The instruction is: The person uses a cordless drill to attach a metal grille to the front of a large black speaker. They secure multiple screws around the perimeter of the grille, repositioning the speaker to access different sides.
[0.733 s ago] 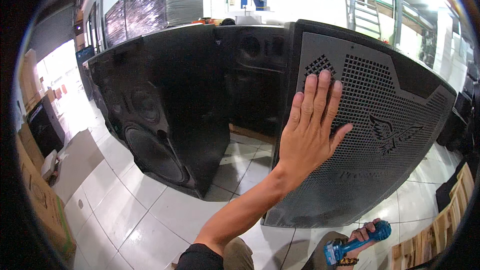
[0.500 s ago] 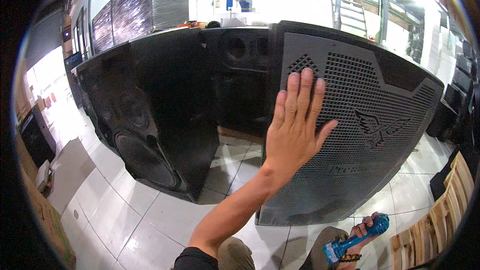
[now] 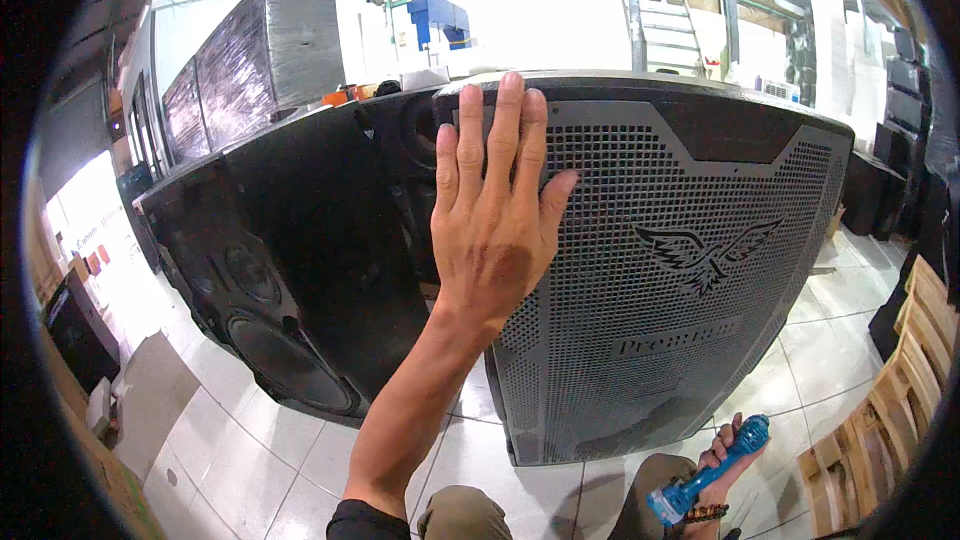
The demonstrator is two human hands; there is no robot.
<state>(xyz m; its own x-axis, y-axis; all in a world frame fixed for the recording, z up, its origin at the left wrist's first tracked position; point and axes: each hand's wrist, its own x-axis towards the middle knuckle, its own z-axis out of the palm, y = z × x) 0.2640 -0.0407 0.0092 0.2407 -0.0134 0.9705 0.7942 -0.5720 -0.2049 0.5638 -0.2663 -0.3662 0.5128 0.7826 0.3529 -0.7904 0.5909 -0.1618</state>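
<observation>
A large black loudspeaker cabinet with a grey perforated metal grille (image 3: 620, 230) and a winged emblem stands upright in front of me. My left hand (image 3: 490, 200) lies flat at the grille's upper left corner, with fingers stretched upward and thumb out to the side. Its fingertips come up to the cabinet's top edge. Low on the right, beside my knee, my right hand (image 3: 722, 448) is closed around a blue cordless drill (image 3: 705, 477). The drill is tilted, its thick end up and to the right. Part of the right hand is hidden behind it.
On the left stands another black loudspeaker (image 3: 330, 270), with bare round cones. A wooden pallet (image 3: 880, 420) leans at the lower right. Film-wrapped boxes (image 3: 235, 70), a blue machine (image 3: 435, 15) and a ladder (image 3: 665, 10) are behind. White tiles (image 3: 255, 450) cover the floor.
My left hand has slid up and left over the grille to its top corner. The view has shifted, and the gap between the loudspeakers looks narrower. My right hand still holds the drill.
</observation>
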